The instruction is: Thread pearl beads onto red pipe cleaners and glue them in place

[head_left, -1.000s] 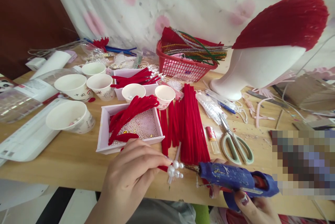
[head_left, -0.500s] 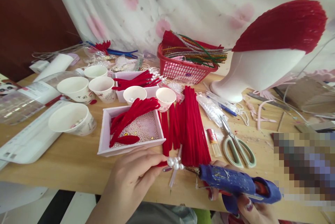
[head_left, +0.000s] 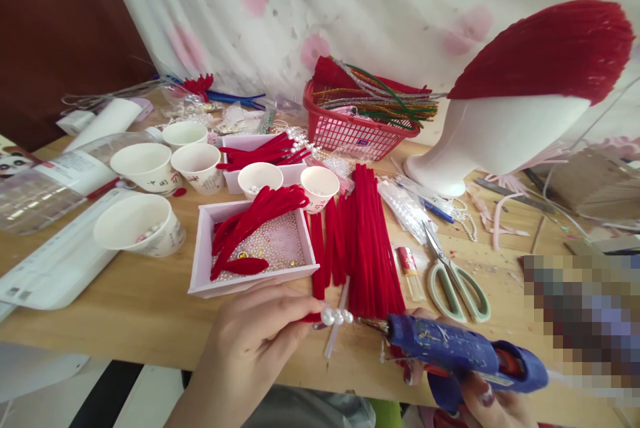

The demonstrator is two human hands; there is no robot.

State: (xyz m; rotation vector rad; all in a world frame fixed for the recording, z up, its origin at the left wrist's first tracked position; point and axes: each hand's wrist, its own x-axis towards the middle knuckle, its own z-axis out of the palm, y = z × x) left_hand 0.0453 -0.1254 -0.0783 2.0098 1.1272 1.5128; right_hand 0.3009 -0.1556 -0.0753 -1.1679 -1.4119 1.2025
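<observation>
My left hand (head_left: 263, 331) is closed, its fingertips pinching a short red chenille piece that carries several white pearl beads (head_left: 337, 317). Most of that red piece is hidden behind my fingers. In my right hand (head_left: 487, 398) is a blue hot glue gun (head_left: 445, 343), gripped by its handle and pointing left. Its metal nozzle (head_left: 373, 325) sits just right of the pearls. Whether it touches them I cannot tell. Behind the nozzle lies a bundle of long red chenille stems (head_left: 373, 248), and a clear glue stick (head_left: 338, 321) rests under the pearls.
A white box (head_left: 254, 285) holds small beads and red chenille loops. Several paper cups (head_left: 143, 225) stand to the left. On the right are scissors (head_left: 457, 288) and a lighter (head_left: 411, 273). Behind them stand a red basket (head_left: 360, 131) and a white mannequin head (head_left: 500, 131) with a red covering.
The pearl cluster has turned in my left fingers and now shows as a row. My right hand and the glue gun have shifted slightly right.
</observation>
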